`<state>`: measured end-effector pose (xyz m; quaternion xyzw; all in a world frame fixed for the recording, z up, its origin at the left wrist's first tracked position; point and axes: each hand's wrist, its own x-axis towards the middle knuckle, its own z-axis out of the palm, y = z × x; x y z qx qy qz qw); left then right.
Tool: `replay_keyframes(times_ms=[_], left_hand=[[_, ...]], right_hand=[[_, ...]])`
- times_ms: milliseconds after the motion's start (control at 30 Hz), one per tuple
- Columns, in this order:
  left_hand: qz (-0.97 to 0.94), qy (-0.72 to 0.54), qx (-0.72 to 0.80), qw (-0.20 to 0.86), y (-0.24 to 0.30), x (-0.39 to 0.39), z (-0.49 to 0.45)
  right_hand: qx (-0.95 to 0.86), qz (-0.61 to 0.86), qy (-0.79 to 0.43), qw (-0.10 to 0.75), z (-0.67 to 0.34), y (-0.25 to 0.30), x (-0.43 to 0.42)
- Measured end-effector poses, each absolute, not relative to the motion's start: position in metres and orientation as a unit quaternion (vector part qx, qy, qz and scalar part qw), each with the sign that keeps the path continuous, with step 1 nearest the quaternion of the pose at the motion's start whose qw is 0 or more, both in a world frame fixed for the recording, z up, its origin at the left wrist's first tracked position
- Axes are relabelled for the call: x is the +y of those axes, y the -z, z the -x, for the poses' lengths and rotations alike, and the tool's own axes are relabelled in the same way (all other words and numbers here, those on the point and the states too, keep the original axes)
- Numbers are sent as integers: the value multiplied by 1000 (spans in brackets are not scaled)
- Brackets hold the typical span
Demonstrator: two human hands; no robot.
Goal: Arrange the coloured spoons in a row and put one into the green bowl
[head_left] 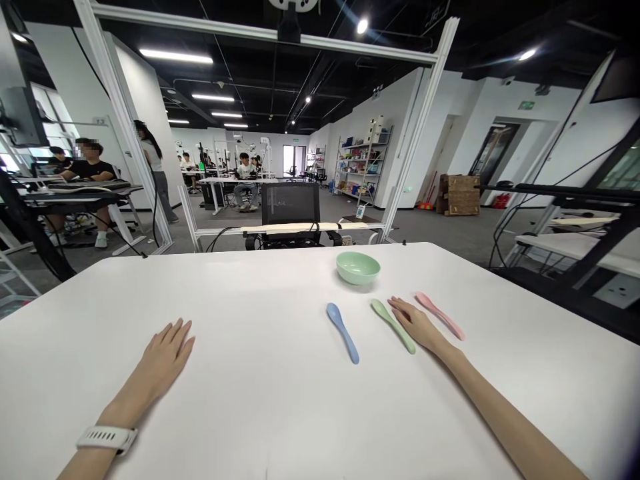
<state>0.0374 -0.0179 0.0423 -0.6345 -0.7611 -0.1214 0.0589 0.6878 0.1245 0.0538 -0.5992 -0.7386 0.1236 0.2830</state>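
My left hand (163,360) lies flat on the left part of the white table, fingers stretched out, holding nothing. Between a green spoon (393,326) and a pink spoon (440,316) rests my right hand (416,323), palm down with its fingers extended and nothing gripped. The green spoon is just left of it, the pink one just right. Farther left is a blue spoon (343,333). All three spoons lie with their bowls toward the far side. A light green bowl (357,268) stands upright beyond them.
The white table (240,400) spans the foreground. A metal frame (417,127) rises behind its far edge, with a black mesh chair (290,203) beyond. Several people sit or stand in the background, and a black bar structure (575,280) borders the right side.
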Motion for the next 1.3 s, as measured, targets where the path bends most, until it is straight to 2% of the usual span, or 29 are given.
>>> replay_keyframes(times_ms=[667, 933, 1167, 1300], left_hand=[[634, 132, -760, 48, -41, -20, -32], [629, 143, -762, 58, -36, -16, -31], [632, 144, -759, 63, -33, -15, -27], [638, 143, -754, 67, -35, -15, -28]], right_hand=[[-733, 604, -135, 283, -688, -54, 123], [-704, 581, -72, 401, -647, -87, 98], [-789, 539, -122, 270, -541, -95, 51], [-805, 519, -119, 261, -528, -89, 46]])
